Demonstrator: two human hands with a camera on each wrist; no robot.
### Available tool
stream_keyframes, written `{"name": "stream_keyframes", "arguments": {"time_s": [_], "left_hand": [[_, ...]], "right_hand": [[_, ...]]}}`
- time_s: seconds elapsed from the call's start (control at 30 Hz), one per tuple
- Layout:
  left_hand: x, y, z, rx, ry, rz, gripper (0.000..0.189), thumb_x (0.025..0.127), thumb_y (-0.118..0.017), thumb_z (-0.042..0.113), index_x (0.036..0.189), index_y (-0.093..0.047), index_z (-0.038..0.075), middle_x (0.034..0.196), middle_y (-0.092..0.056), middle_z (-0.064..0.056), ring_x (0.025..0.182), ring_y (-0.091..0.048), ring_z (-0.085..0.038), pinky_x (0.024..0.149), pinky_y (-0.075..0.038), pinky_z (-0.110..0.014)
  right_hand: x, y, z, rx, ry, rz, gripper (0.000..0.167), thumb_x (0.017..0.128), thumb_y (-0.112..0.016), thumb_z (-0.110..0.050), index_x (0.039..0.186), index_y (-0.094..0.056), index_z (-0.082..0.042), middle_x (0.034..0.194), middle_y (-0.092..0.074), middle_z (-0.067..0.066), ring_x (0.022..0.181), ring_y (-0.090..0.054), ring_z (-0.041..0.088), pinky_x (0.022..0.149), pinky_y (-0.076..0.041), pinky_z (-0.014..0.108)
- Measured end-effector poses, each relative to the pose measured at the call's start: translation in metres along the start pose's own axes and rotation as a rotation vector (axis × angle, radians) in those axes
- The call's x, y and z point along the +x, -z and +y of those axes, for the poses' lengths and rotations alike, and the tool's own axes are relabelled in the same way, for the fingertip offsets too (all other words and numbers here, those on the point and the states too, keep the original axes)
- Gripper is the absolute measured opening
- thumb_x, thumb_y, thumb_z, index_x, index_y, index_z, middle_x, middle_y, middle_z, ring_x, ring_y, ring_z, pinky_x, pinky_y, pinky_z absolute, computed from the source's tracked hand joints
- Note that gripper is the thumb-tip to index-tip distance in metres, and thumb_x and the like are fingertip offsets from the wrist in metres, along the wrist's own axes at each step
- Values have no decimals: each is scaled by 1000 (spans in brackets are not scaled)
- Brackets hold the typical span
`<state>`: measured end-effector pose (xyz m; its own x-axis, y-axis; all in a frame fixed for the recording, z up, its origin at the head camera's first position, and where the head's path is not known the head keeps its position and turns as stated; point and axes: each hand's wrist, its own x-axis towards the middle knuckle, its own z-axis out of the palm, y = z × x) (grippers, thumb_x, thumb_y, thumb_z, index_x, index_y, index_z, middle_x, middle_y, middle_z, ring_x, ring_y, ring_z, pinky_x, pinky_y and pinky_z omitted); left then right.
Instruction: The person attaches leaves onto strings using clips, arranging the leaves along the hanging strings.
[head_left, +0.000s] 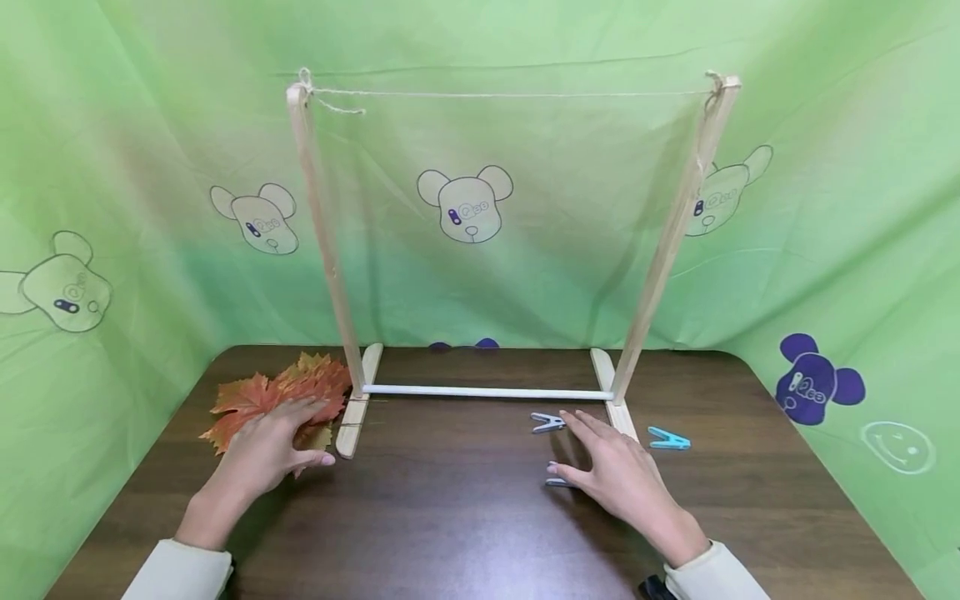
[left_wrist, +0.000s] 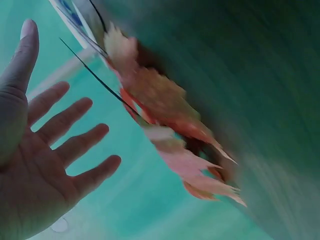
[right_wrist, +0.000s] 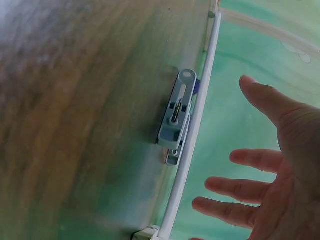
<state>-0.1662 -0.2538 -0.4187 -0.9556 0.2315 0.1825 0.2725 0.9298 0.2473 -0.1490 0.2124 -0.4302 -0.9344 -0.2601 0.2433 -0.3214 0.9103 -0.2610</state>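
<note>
Left hand [head_left: 264,448] over leaves [head_left: 247,395] on counter [head_left: 435,500], grip apart. Right hand [head_left: 621,471] near clothespins [head_left: 549,422] and wooden frame [head_left: 663,262], grip also apart.

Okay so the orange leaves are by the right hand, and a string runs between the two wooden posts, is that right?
Not quite: the orange leaves are by the left hand, not the right hand, as the head view shows. A string does run between the two wooden posts.
</note>
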Motion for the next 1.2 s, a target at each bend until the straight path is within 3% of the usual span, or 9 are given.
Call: {"name": "stream_keyframes", "arguments": {"time_s": [0.1,0.2,0.3,0.53,0.7,1.0,1.2], "left_hand": [[-1,0,-11,-19,12,-9,78,75,-92,43,141,-67,10,142,-67,-17,120,-68,-43,86,-56,-63],[-3,1,-21,-38,21,-15,73,75,-92,39,138,-69,9,137,-69,-17,113,-71,-43,80,-58,-61],[0,2,-28,-59,19,-29,68,77,-91,35,137,-70,9,136,-70,-17,117,-69,-44,84,-58,-61],[6,2,-46,-139,-73,-76,51,82,-86,21,128,-73,0,128,-73,-20,125,-65,-46,100,-54,-60],[9,1,-52,-155,-63,-101,41,85,-84,17,122,-77,3,122,-76,-17,121,-67,-45,97,-56,-59],[12,0,-59,-143,-86,-45,19,85,-84,10,104,-83,10,105,-81,-9,104,-75,-36,87,-60,-54],[13,0,-59,-152,-80,-62,14,87,-82,5,100,-84,9,109,-79,-14,107,-73,-39,87,-61,-54]], "right_hand": [[0,-3,-1,10,3,-6,78,82,-87,-47,146,-62,-11,140,-66,20,122,-67,43,84,-58,62],[1,-5,-3,27,-1,-21,76,81,-88,-47,144,-63,-11,138,-68,18,122,-67,41,82,-59,61],[1,-5,-3,29,4,-28,74,81,-88,-47,141,-64,-9,135,-69,18,122,-67,40,84,-59,61],[2,-7,-5,22,34,-47,71,79,-90,-43,136,-67,-7,129,-71,20,117,-68,41,85,-59,59],[3,-7,-8,23,8,-111,68,78,-91,-42,134,-69,-8,121,-72,14,111,-69,34,82,-59,56],[5,-12,-9,29,-1,-159,57,77,-92,-35,123,-73,-8,124,-72,18,116,-68,40,89,-58,59],[5,-13,-9,19,15,-162,49,75,-94,-31,115,-74,-9,115,-74,13,110,-71,38,87,-59,56]]}}
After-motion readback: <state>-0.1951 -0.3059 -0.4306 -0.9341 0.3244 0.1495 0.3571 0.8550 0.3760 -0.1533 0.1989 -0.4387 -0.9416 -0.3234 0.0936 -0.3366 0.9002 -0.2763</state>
